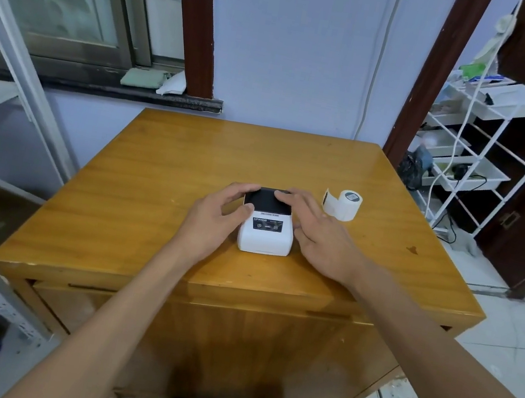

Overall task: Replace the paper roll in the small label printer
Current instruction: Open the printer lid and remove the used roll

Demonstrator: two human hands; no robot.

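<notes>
Small white printer (266, 230) with black lid at frame center, on the wooden table (159, 181). Left hand (217, 213) curled around its left side, thumb on top; right hand (311, 228) against the right side, straight fingers resting on the lid. Paper roll (345, 205) just right of center, well apart from the printer, loose end unrolled.

The small label printer (266, 230) has a white front panel with a line of dark print and two round button signs, but the letters are too tiny and blurry to read. The paper roll (347, 205) has a dark mark on its end, also unreadable.
</notes>
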